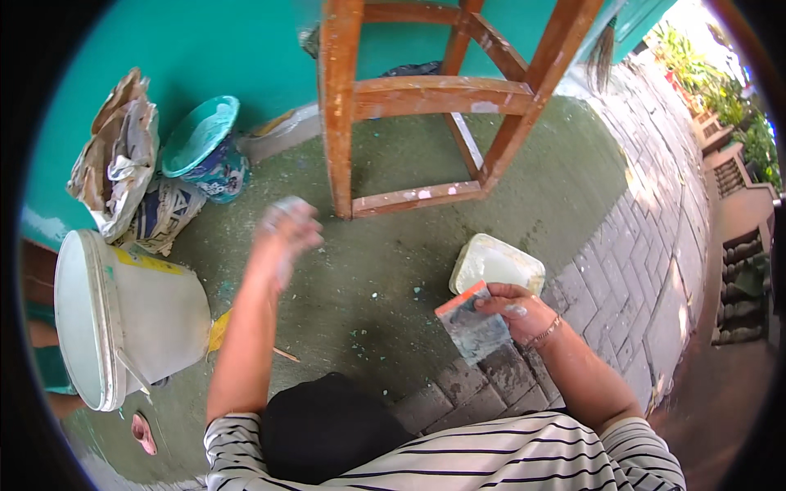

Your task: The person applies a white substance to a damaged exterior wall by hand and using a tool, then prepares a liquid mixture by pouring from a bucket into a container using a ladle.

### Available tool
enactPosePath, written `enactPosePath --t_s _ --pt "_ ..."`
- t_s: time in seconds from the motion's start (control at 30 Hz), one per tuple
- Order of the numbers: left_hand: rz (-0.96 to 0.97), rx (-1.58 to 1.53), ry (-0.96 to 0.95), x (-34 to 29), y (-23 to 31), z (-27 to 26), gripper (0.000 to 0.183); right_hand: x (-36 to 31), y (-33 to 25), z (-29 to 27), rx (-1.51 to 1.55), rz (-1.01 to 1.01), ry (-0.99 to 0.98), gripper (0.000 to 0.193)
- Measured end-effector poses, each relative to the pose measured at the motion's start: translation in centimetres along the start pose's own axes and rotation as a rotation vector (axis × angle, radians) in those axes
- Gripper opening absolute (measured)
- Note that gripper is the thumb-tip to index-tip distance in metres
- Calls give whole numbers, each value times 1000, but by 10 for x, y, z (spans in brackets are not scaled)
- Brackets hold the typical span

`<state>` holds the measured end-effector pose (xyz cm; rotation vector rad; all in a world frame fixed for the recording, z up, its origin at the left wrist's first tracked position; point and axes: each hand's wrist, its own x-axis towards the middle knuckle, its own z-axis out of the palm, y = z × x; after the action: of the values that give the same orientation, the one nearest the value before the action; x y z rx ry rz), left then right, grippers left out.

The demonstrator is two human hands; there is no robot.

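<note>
My right hand [524, 311] grips a flat, rectangular putty scraper [476, 327] with an orange strip along one edge and grey-white smears on its face. Just beyond that hand, an off-white rectangular tub [498, 263] stands on the ground. My left hand [288, 233] is raised, blurred by motion and whitened with residue. Its fingers look loosely apart, with nothing visible in them. Farther off stands a paint-spotted brown wooden stool or stand [442, 96], not touched by either hand.
At left are a large white bucket [155, 307], a teal-smeared paint pail [217, 168], a crumpled paper sack [123, 164] and a pink sandal [143, 434]. Another person's limbs [41, 334] show behind the bucket. A teal wall [237, 45] rises behind; grey paving [630, 286] runs along the right.
</note>
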<state>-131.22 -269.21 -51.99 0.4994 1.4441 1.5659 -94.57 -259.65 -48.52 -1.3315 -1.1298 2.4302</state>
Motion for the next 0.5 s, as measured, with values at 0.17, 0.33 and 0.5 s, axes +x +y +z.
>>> enactPosePath --t_s 0.17,0.33,0.5 --pt "-524 -231 -820 -60 -51 77 48 26 -1 28 -125 -73 3 31" --pt "-547 -254 -588 -53 -67 79 45 42 -17 18 -379 -398 211 27" --pt "-473 -205 -297 -47 -68 48 37 65 28 -99 -1680 14 621 27"
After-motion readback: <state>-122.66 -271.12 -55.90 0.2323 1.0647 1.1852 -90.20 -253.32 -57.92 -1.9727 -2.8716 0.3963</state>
